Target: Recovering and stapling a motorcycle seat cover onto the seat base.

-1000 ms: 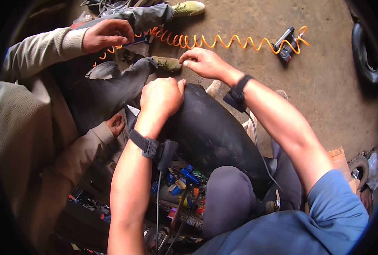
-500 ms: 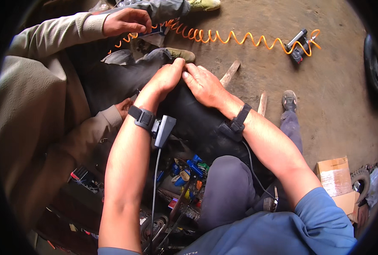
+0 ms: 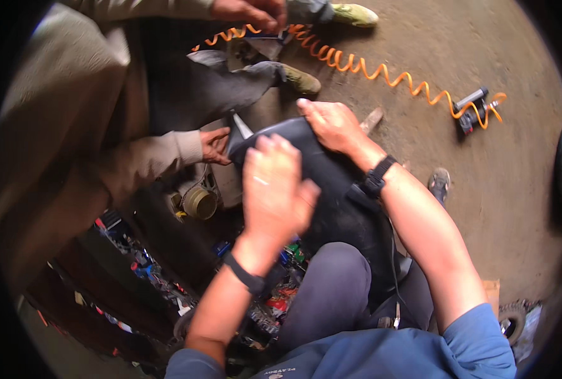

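A long, smooth black padded piece (image 3: pixel 338 215), resembling a seat, lies across my lap by my knee. At its far edge my right hand (image 3: pixel 339 128) is closed, thumb along the rim. My left hand (image 3: pixel 273 186), blurred by motion, is over the near left part of the piece with fingers stretched and thumb apart; whether it touches is unclear. A co-worker's hand (image 3: pixel 215 146) is at the piece's left corner, beside a pale pointed sliver (image 3: pixel 242 127). Another hand of that person (image 3: pixel 249 11) is at the top edge.
An orange coiled air hose (image 3: pixel 382 71) runs over the floor to a black and grey air tool (image 3: pixel 474 108). A wooden stick (image 3: pixel 372 120) is past my right hand. Left of my knee are a yellowish round container (image 3: pixel 199 203) and assorted small parts (image 3: pixel 280 303). A tyre (image 3: pixel 513 321) lies lower right.
My hands, together at the far edge before, are now apart: the left came back toward me over the black piece, the right stays at the rim. The view has shifted; more of the piece shows.
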Available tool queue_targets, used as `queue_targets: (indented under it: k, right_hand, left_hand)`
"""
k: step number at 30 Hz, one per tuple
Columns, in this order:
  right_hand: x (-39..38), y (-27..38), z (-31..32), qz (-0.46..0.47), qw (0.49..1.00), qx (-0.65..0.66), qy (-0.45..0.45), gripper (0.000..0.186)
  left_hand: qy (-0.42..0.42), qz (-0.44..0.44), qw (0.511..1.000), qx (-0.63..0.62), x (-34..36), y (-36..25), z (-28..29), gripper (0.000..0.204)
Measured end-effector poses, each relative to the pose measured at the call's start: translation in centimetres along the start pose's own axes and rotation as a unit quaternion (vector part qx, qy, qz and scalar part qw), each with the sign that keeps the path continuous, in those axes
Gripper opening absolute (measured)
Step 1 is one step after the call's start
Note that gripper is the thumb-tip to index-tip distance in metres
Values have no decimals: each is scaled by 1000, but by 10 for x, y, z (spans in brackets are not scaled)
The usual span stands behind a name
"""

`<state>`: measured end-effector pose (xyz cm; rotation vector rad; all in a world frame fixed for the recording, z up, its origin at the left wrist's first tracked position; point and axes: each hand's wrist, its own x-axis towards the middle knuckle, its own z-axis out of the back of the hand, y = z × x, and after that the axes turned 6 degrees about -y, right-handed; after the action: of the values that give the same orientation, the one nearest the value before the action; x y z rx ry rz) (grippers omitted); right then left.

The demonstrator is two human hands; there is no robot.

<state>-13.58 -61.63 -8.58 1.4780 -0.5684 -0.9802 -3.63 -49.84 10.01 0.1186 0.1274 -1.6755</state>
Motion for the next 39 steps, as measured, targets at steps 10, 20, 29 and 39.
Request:
queue_targets:
  k: [10,20,29,39]
  right_hand:
    - [8,-3,0,17,999,48,18,59]
    - [20,-3,-1,-115,984,108,78,69]
    - [31,-31,2,-67,977,155,130,83]
    - [-175,-4,55,139,978,-156,19,87]
  left_hand:
    - [-51,-18,996,78,-4,3,-74,82]
    - [-40,-48,993,96,84,28,-51,24]
    - [87,-6,991,104,110,26,-52,36]
    - [183,40,976,106,126,28,-41,46]
